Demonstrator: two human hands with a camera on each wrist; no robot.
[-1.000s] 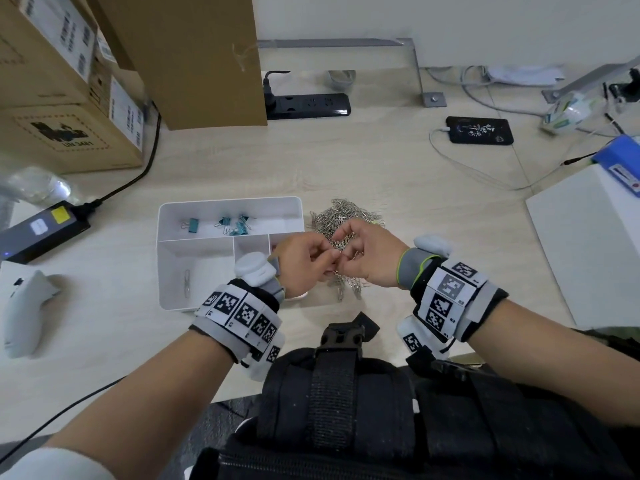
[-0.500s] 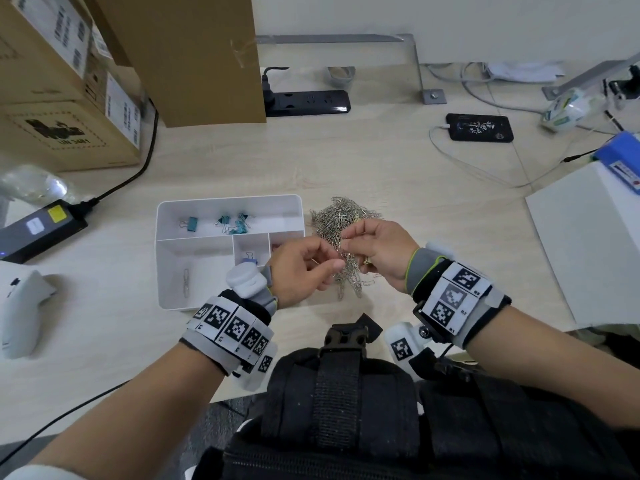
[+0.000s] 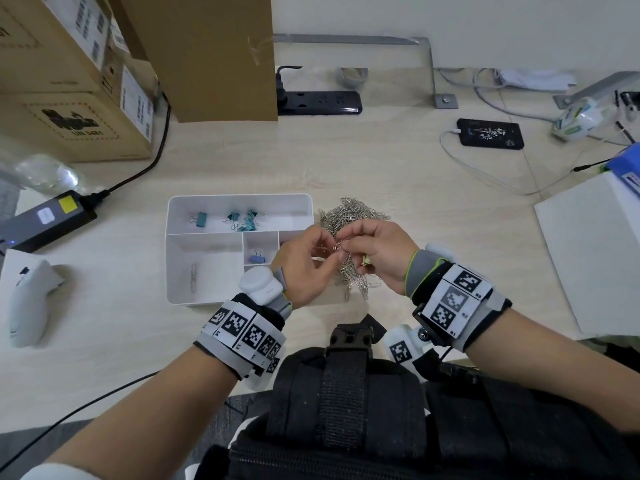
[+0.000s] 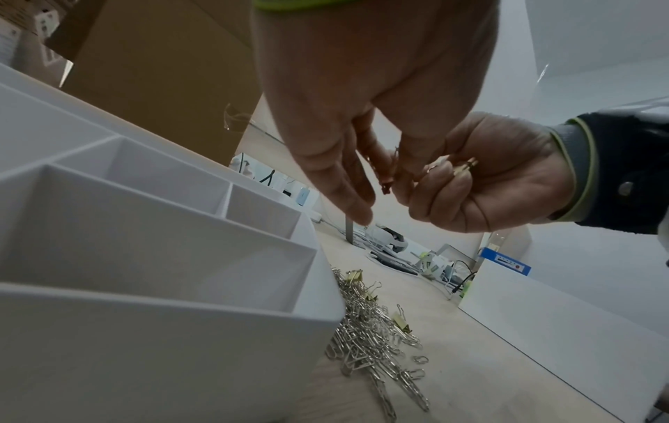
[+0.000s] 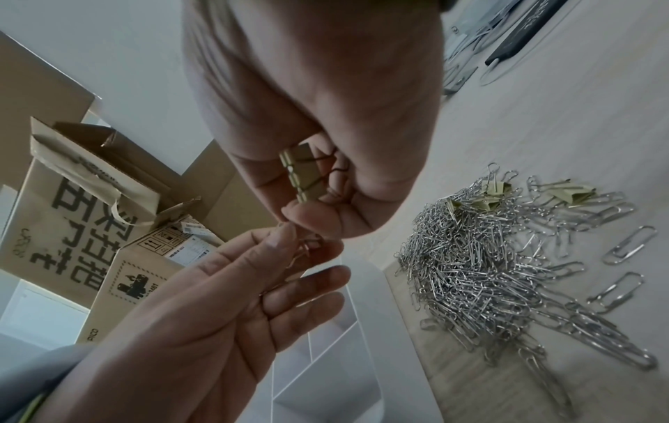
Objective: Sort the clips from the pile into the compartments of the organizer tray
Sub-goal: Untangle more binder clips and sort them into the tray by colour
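Note:
Both hands meet above the pile of silver paper clips (image 3: 349,216), just right of the white organizer tray (image 3: 239,199). My left hand (image 3: 329,254) and right hand (image 3: 346,242) pinch thin rose-gold paper clips (image 3: 337,245) between their fingertips. The right hand's curled fingers also hold gold binder clips (image 5: 300,177) against the palm. In the right wrist view the left hand (image 5: 289,246) has its other fingers nearly straight. More gold binder clips (image 5: 496,197) lie in the pile (image 5: 488,272).
The tray holds teal binder clips (image 3: 242,220) at the back, a blue binder clip (image 3: 258,258) in a small middle compartment and silver paper clips (image 3: 194,278) front left. Cardboard boxes (image 3: 69,98), a power strip (image 3: 318,102), a phone (image 3: 490,133) and cables lie around.
The hands have lifted off the near part of the pile and drawn slightly apart. A rose-gold clip now shows between their fingertips.

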